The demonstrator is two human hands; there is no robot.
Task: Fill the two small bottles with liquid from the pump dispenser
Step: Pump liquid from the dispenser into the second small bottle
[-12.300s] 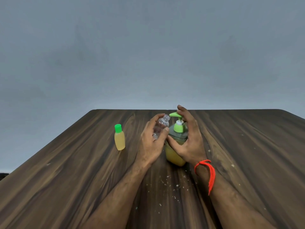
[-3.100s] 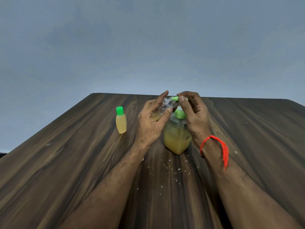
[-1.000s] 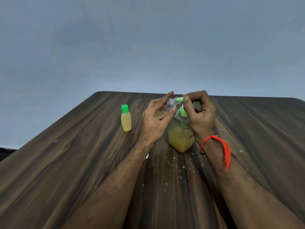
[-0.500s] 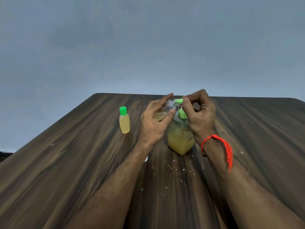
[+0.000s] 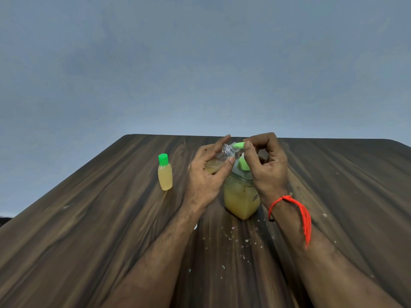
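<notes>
In the middle of the frame, the left hand (image 5: 205,178) fingers still grip the tilted open bottle (image 5: 219,160), now part full, while the right hand (image 5: 265,167) fingers keep pinching the pump dispenser (image 5: 241,196) spout at its mouth, so filling goes on; the capped bottle (image 5: 165,175) stands full at left on the bench (image 5: 89,230).

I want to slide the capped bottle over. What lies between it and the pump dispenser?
In the head view, the left hand, holding the clear uncapped small bottle, lies between the green-capped yellow bottle and the yellow-filled pump dispenser.
</notes>
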